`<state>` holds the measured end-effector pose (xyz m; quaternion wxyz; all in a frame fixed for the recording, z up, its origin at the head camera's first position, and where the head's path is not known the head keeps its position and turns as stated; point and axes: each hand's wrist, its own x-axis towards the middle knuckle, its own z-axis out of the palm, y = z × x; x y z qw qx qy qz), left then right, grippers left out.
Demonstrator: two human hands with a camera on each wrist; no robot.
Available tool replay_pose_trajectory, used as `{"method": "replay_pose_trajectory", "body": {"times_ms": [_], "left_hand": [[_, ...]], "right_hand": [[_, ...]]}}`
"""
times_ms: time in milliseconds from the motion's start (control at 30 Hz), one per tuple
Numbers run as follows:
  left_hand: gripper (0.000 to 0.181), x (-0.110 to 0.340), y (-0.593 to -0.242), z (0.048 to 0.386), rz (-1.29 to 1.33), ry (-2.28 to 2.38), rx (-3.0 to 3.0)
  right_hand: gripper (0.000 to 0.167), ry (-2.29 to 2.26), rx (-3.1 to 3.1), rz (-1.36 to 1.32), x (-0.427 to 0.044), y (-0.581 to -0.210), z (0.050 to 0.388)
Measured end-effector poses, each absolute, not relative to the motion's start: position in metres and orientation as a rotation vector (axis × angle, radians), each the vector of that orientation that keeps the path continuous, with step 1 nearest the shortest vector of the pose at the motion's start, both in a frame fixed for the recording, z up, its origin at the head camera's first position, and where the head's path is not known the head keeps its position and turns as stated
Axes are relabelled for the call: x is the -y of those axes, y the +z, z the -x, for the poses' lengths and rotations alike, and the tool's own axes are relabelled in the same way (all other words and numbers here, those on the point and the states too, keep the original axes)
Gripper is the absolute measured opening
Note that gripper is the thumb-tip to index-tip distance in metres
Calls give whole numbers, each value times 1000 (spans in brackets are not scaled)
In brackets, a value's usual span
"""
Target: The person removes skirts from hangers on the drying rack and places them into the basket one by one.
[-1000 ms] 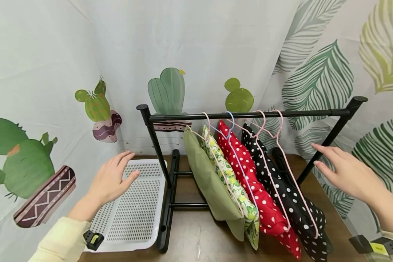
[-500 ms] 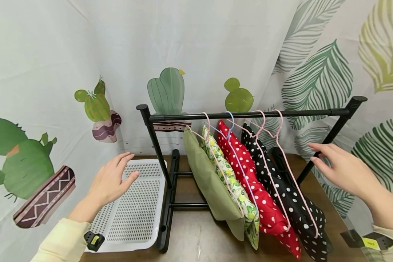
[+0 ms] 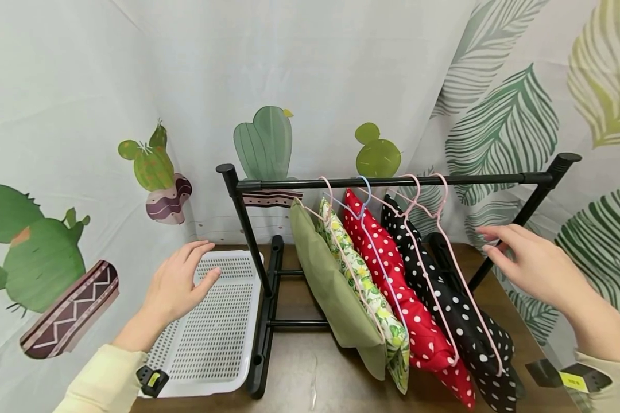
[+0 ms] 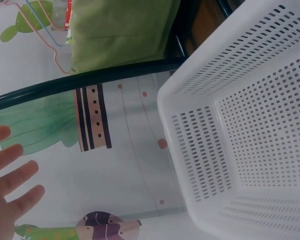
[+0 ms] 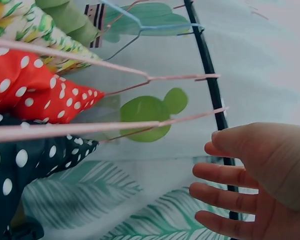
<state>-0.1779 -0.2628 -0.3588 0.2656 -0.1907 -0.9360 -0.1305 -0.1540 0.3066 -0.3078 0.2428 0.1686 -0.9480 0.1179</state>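
Note:
Above the white perforated basket [image 3: 212, 321], my left hand [image 3: 175, 284] hovers with its fingers extended and holds nothing. In the left wrist view its fingers [image 4: 17, 177] are spread apart, clear of the basket. My right hand [image 3: 539, 267] hangs in the air by the right post of the black rack [image 3: 299, 184], its fingers slightly bent and holding nothing. On the rack hang an olive-green cloth piece [image 3: 330, 287], a lemon-print one [image 3: 359, 269], a red polka-dot one [image 3: 392, 269] and a black polka-dot one [image 3: 454, 304], puffy like cushions, with pink hangers [image 3: 444, 229] and a blue hanger [image 3: 368, 229].
The rack's black foot [image 3: 260, 344] stands beside the basket on a brown table [image 3: 299, 373]. Behind hangs a white curtain [image 3: 320, 69] printed with cacti, and at the right one with leaves [image 3: 501, 137].
My right hand has drifted a little to the left, toward the hanging pieces, its fingers bending slightly. My left hand has hardly moved. The rack and cloth pieces stay put.

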Motion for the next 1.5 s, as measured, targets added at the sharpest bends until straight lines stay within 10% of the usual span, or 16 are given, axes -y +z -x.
{"method": "replay_pose_trajectory", "body": {"times_ms": [1500], "left_hand": [[45, 242, -381, 178, 604, -435, 2431]], "right_hand": [[35, 476, 2575, -495, -228, -292, 169]]}}
